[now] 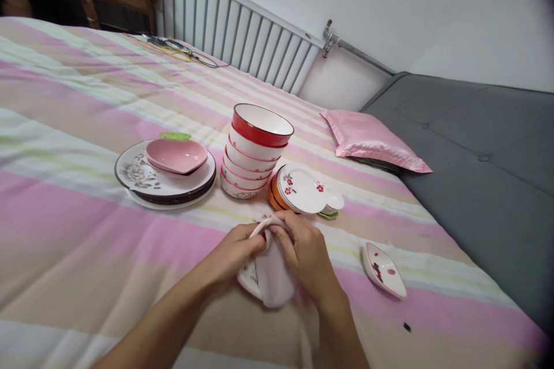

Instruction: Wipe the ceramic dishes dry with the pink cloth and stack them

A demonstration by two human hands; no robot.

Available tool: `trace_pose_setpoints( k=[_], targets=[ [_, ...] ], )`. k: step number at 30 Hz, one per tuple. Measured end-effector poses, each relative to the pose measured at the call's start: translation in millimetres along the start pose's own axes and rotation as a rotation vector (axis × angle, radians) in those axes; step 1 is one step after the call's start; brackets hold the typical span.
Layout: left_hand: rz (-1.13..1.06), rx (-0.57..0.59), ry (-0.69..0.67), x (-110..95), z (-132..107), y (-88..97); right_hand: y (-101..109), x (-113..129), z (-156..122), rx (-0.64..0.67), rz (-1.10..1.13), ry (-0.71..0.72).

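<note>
My left hand is closed on the rim of a white dish with a printed pattern, held tilted low over the bed. A pale pink cloth drapes across the dish and hides most of it. My right hand pinches the cloth over the dish's upper rim. Just beyond my hands stands a leaning stack of white bowls topped by a red bowl. Right of that stack, small white plates with red flowers rest on something orange.
At left, a pink dish sits on stacked flowered plates. A character-faced bowl and a small black piece lie at right. Farther off are a pink pillow, a grey headboard, cables and a radiator.
</note>
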State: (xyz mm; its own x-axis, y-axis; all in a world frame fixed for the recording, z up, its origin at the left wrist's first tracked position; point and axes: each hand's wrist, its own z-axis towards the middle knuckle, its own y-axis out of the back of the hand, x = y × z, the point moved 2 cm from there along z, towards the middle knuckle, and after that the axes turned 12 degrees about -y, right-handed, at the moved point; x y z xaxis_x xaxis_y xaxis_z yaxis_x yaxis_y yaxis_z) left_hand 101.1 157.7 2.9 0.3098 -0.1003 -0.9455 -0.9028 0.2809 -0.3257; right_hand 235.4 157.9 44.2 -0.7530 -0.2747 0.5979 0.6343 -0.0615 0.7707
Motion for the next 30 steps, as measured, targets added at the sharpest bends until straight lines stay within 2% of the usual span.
trace_pose_setpoints(
  k=[9,14,21,30],
  targets=[
    [0.012,-0.021,0.009,0.9,2.1,1.6,-0.8,-3.0,0.2,0.023,-0.212,-0.014],
    [0.06,-0.134,0.042,-3.0,3.5,4.1,-1.5,-6.8,1.5,-0.005,-0.291,-0.077],
    [-0.011,-0.192,-0.017,-8.5,4.6,6.4,-1.0,-8.7,2.6,0.0,-0.151,-0.164],
    [-0.101,-0.32,-0.102,-10.8,4.0,7.2,-8.9,-4.2,2.2,-0.119,-0.028,-0.296]
  ],
)
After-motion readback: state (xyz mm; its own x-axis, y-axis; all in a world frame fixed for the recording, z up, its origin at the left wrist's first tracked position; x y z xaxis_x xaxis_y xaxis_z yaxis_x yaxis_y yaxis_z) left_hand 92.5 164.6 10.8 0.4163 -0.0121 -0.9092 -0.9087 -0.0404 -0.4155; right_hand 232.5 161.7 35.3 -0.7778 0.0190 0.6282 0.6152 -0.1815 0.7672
